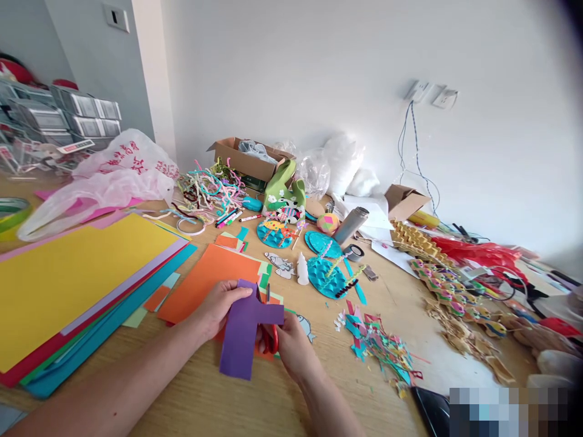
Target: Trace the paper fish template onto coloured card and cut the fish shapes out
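Note:
My left hand (220, 308) pinches the top of a purple paper sheet (240, 340), thumb on its upper face. A purple strip sticks out from the sheet to the right, with its end by my right hand (291, 340). My right hand is closed on red-handled scissors (272, 340); their blades point up, partly behind the purple paper. Orange paper (204, 276) lies on the table under and behind my left hand. Beside my right hand is a paper fish cutout (305, 328), partly covered.
Stacked coloured sheets (86, 273) lie at the left. Behind are pipe cleaners (212, 188), blue plates (325, 276), a white glue bottle (302, 269) and a metal flask (351, 226). Paper scraps (380, 343) lie to the right, near a black device (430, 409) at the front edge.

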### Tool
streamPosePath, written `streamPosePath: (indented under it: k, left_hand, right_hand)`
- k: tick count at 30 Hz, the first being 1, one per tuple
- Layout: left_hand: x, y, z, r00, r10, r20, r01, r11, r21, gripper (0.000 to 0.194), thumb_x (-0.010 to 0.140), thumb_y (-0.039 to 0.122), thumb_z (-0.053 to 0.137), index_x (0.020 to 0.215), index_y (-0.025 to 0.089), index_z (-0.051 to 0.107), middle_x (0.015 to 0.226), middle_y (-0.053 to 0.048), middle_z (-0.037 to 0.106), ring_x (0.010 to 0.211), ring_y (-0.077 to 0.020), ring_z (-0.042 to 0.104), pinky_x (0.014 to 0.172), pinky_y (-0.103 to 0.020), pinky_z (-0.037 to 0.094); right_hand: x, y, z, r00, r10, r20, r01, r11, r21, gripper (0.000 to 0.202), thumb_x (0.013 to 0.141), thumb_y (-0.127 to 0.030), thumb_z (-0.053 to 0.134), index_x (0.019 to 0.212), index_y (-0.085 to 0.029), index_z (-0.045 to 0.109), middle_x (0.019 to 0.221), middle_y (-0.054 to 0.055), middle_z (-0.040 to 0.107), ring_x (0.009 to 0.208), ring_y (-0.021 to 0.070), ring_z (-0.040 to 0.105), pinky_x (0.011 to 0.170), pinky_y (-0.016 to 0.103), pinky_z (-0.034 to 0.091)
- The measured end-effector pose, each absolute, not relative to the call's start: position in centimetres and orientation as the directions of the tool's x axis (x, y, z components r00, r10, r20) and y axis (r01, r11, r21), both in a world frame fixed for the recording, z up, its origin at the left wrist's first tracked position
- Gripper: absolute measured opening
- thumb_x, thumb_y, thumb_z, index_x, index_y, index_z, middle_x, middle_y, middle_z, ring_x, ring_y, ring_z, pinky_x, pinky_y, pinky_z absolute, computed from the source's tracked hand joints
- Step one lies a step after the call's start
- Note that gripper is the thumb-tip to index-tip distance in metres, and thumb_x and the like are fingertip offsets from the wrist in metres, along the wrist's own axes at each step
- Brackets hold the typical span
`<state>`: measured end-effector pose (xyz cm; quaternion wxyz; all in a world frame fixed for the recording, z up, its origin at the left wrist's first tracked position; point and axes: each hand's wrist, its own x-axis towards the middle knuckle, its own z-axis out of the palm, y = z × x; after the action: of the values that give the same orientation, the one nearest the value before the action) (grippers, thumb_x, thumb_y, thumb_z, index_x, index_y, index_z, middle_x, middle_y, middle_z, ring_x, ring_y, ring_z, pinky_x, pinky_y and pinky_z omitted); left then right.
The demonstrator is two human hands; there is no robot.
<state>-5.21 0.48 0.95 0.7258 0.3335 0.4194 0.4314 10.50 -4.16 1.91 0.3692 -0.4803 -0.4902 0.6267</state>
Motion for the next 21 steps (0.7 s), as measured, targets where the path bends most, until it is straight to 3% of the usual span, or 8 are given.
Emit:
streamPosePath:
  k: [4,10,17,21]
  left_hand:
    - [-5.55,0.68,1.22,0.238,0.913,-0.332,-0.332,0.397,0.856,0.021,0.063,0.034,0.075,0.062,0.016,0.064,0.05,0.003,0.062,0.043,-0.0108,0.053,0.045,-0.022,0.04]
    - [-5.39,0.47,1.01,0.268,0.903,-0.335,-0.319,0.411,0.854,0.023,0.061,0.035,0.076,0.064,0.016,0.064,0.054,0.001,0.064,0.048,-0.0124,0.056,0.05,-0.024,0.044]
    - [-5.47,0.54,1.04,0.298,0.889,-0.348,-0.283,0.431,0.857,0.022,0.061,0.035,0.074,0.063,0.015,0.064,0.054,-0.001,0.064,0.048,-0.0136,0.057,0.05,-0.025,0.044]
    - [-5.46,0.63,1.3,0.301,0.883,-0.359,-0.269,0.44,0.856,0.019,0.061,0.032,0.073,0.062,0.016,0.063,0.051,0.001,0.062,0.044,-0.012,0.054,0.046,-0.023,0.041]
  right_hand:
    - [10.48,-4.2,2.17,-0.242,0.934,-0.261,0.051,-0.257,-0.965,0.019,0.065,-0.022,0.045,0.07,-0.014,0.063,0.058,-0.001,0.063,0.04,0.0065,0.048,0.044,0.019,0.034]
    - [10.45,-4.28,2.42,-0.255,0.935,-0.245,0.051,-0.24,-0.969,0.019,0.063,-0.022,0.044,0.068,-0.015,0.061,0.058,-0.001,0.064,0.039,0.0066,0.048,0.043,0.019,0.033]
    - [10.31,-4.43,2.84,-0.24,0.938,-0.25,0.048,-0.246,-0.968,0.014,0.067,-0.027,0.05,0.064,-0.016,0.057,0.053,-0.002,0.06,0.042,0.0076,0.05,0.044,0.019,0.034]
    - [10.25,-4.39,2.71,-0.178,0.945,-0.275,0.041,-0.272,-0.961,0.025,0.073,-0.039,0.058,0.063,-0.017,0.055,0.049,-0.003,0.057,0.041,0.0071,0.047,0.043,0.019,0.031]
